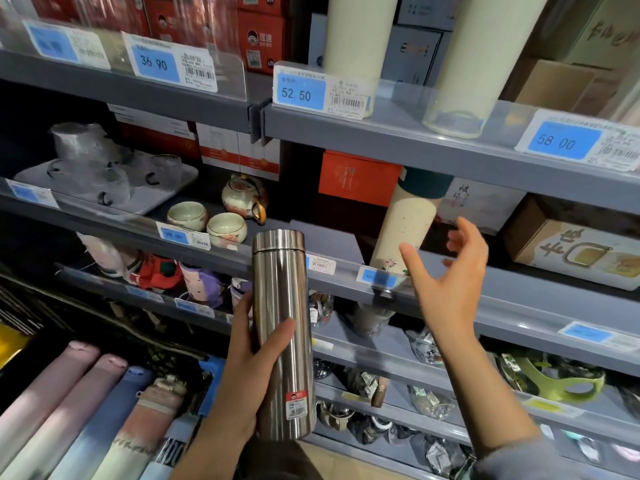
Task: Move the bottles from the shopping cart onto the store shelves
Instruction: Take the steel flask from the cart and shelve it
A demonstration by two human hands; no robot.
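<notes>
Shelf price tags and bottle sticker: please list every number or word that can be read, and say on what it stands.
"36.90": blue price tag, upper left shelf edge.
"52.50": blue price tag, upper shelf edge, below the cream bottle.
"58.00": blue price tag, upper right shelf edge.
Red sticker on the steel bottle: too small to read.
Lower shelf tags, barcodes, box prints: blurred.
</notes>
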